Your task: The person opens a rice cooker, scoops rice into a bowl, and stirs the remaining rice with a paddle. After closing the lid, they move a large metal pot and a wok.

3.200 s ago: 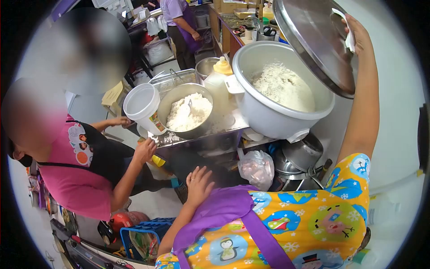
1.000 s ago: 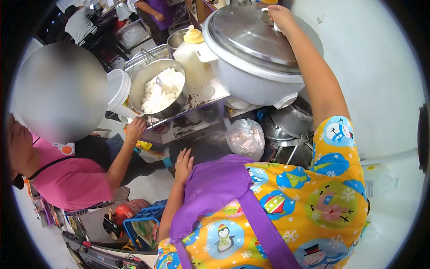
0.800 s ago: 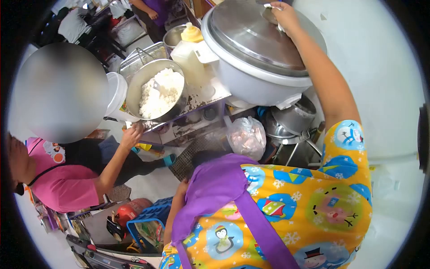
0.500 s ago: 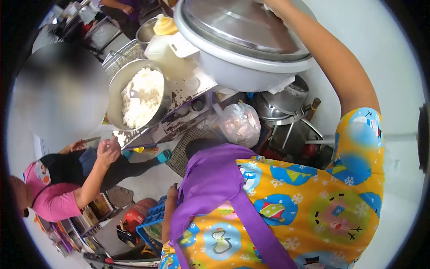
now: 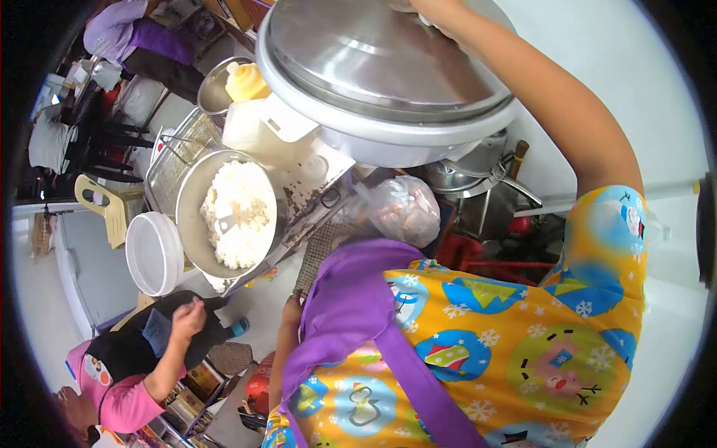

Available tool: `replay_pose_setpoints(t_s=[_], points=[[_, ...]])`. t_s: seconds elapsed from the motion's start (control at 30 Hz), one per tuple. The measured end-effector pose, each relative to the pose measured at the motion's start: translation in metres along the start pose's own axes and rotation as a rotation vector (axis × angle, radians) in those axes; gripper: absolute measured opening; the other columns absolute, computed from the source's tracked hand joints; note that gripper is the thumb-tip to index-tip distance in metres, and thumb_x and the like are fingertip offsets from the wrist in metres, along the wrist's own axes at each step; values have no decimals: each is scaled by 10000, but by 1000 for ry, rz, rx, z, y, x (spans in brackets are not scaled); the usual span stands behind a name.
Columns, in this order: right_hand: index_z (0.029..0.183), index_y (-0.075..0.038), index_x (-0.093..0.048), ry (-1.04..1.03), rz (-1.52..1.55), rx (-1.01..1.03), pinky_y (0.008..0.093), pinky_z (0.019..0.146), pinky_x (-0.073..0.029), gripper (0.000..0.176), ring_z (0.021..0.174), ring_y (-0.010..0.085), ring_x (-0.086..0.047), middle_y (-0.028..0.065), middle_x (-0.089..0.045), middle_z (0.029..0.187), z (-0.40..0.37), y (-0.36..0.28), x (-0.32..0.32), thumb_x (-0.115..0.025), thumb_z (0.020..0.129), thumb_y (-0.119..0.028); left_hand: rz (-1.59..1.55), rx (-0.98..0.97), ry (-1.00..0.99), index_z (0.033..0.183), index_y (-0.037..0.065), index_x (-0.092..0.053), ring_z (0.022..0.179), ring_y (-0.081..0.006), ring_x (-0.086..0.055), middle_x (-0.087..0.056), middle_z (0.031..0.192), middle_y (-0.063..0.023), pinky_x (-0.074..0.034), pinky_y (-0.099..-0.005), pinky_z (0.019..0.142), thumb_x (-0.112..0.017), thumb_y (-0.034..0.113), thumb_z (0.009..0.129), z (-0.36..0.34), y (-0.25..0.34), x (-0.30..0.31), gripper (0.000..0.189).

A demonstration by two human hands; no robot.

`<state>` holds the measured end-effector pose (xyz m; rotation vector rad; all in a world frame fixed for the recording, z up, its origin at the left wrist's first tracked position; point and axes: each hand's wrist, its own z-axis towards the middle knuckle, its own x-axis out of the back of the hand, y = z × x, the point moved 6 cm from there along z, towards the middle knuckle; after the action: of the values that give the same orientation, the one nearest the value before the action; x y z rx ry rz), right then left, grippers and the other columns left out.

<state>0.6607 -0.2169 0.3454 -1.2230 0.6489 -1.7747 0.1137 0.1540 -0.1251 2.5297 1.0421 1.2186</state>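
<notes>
My right hand reaches to the top of the large steel lid, closed on its handle at the frame's upper edge, with a whitish bit under the fingers. This lid sits on a big white round cooker. Low beside the purple apron, my left hand hangs at my side, small and partly hidden, its fingers unclear. Left of the cooker, a metal pot holds white rice with a pale utensil in it.
Near the rice are a wire basket, a yellow-topped bottle and a white tub. Below the cooker are a clear bag and steel pans. A co-worker in pink stands at lower left, another person at upper left.
The view has shifted, so the rice pot appears lower and the cooker slightly left. The co-worker in pink appears lower, with a raised hand now apart from the pot. My right hand stays on the lid.
</notes>
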Motion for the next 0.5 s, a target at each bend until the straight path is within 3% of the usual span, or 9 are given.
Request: replay_pose_setpoints(t_s=[0.07, 0.17, 0.27, 0.33, 0.4, 0.5], points=[[1121, -67, -575, 123, 35, 279, 290, 537, -458, 267, 624, 158, -566, 106, -624, 821, 22, 35, -9, -557, 861, -120, -75, 48, 12, 1283, 50, -509, 1081, -368, -582, -587, 1178, -243, -469, -407, 906, -609, 308, 855, -4, -1, 20, 510], [1140, -42, -565, -99, 317, -24, 263, 555, -452, 276, 656, 131, -554, 84, -617, 862, 14, 29, -13, -559, 865, -69, -172, 131, 70, 1283, 44, -514, 1025, -365, -610, -610, 1143, -236, -480, -404, 883, -607, 310, 860, -3, -1, 44, 507], [1155, -31, -553, -108, 108, -99, 252, 527, -440, 281, 622, 116, -531, 55, -605, 847, -5, -16, -4, -544, 874, -22, -302, 107, 149, 1291, 38, -510, 974, -324, -643, -635, 1100, -222, -493, -374, 854, -596, 307, 874, -1, 4, 55, 504], [1169, -34, -552, -178, 218, -143, 253, 516, -443, 294, 606, 111, -529, 51, -602, 836, 2, 3, -7, -550, 875, -25, -374, 102, 168, 1290, 37, -511, 965, -293, -653, -646, 1074, -217, -499, -353, 833, -583, 288, 882, 7, -10, 49, 484], [1193, -41, -550, -184, 396, -223, 281, 485, -443, 348, 563, 113, -513, 43, -597, 791, 13, 20, -8, -608, 851, -71, -371, 42, 96, 1288, 37, -513, 965, -296, -652, -648, 1062, -221, -498, -356, 833, -580, 294, 880, 18, -34, 29, 486], [1211, -36, -580, -151, 355, -303, 213, 545, -396, 422, 618, 68, -517, 22, -629, 800, 0, 4, 11, -653, 811, -150, -191, -22, -3, 1256, 25, -532, 989, -341, -634, -646, 1045, -237, -492, -393, 850, -578, 330, 866, -10, 0, 50, 497]])
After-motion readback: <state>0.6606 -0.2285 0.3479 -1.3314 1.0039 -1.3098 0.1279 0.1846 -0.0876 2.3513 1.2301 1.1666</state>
